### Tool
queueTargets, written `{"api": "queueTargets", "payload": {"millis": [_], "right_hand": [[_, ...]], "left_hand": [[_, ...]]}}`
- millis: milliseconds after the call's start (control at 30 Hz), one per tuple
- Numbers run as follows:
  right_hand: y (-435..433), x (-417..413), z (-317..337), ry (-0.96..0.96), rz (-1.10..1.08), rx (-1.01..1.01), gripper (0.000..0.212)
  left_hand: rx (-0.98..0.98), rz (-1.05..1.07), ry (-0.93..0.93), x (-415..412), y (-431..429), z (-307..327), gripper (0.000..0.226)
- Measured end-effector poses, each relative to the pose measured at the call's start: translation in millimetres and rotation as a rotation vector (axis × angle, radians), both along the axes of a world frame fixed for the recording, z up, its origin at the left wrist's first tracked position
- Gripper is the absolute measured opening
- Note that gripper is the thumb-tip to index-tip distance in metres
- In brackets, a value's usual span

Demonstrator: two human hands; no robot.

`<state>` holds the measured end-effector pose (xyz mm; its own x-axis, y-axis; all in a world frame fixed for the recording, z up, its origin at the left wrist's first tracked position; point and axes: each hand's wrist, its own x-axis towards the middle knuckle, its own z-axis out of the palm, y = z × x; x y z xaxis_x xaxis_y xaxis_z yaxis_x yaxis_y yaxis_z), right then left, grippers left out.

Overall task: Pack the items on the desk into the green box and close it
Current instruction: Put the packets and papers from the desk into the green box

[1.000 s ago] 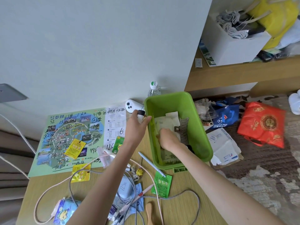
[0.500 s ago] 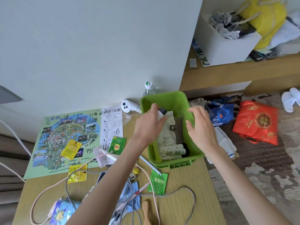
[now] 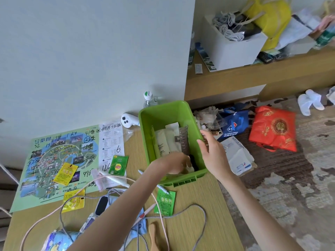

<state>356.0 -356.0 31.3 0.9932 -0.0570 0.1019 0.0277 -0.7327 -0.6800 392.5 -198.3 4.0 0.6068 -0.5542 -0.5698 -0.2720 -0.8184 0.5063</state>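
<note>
The green box (image 3: pixel 163 113) stands open at the far right of the desk (image 3: pixel 195 200), with 1 short end toward the person. The left hand (image 3: pixel 172 163) reaches down inside that near end. Its fingertips dip out of sight behind its own knuckles, so I cannot tell whether they pinch anything, though something pale shows just beneath them. The right hand (image 3: pixel 213 153) is at the box's right wall, fingers apart and loosely straight, gripping nothing. They seem to touch the rim, but the angle leaves that unsure.

Inside the box lie pale sachets (image 3: pixel 163 142) and a ridged metal strip (image 3: pixel 184 140). A dark thing (image 3: pixel 193 163) sits half hidden beside the left hand, too obscured to identify.

On the desk, the left forearm covers the middle of a pen (image 3: pixel 163 188). A Lipton sachet (image 3: pixel 117 164) overlaps the edge of the map (image 3: pixel 59 156), and a 2nd green sachet (image 3: pixel 165 200) lies near the box's front. A wooden spoon (image 3: pixel 154 236) and a blue pouch (image 3: pixel 58 240) are cut off by the bottom edge.
</note>
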Motion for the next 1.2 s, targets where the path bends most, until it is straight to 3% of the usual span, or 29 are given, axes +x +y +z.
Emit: {"api": "queueTargets", "payload": {"millis": [133,367,467,567,633,767,833,933,1067,1200], "right_hand": [[-2,1,0,-0.009,-0.001,-0.019,0.037],[3,-3,8,-0.049,0.002,-0.156,0.037],[13,-15,17,-0.158,-0.005,-0.237,0.035],[33,-40,22,-0.291,0.028,-0.187,0.031],[51,-63,18,-0.351,0.094,-0.168,0.026],[84,-110,-4,-0.401,0.29,-0.138,0.019],[94,-128,-20,-0.349,0.405,-0.131,0.019],[103,-146,-42,-0.093,0.507,-0.183,0.012],[109,-157,-68,0.248,0.465,-0.267,0.018],[116,-159,-78,0.316,0.385,-0.373,0.026]], "left_hand": [[-0.048,0.052,-0.073,0,7,8,0.026],[-0.209,0.202,-0.442,-4,40,50,0.019],[-0.297,0.365,-0.59,-19,67,62,0.016],[-0.373,0.597,-0.733,-45,99,64,0.014],[-0.365,0.734,-0.749,-68,120,57,0.012],[-0.234,0.846,-0.556,-123,154,20,0.011],[-0.154,0.813,-0.49,-152,165,-1,0.012],[-0.118,0.665,-0.517,-184,174,-23,0.023],[-0.058,0.583,-0.483,-198,177,-32,0.029],[-0.045,0.552,-0.478,-203,175,-32,0.03]]}}
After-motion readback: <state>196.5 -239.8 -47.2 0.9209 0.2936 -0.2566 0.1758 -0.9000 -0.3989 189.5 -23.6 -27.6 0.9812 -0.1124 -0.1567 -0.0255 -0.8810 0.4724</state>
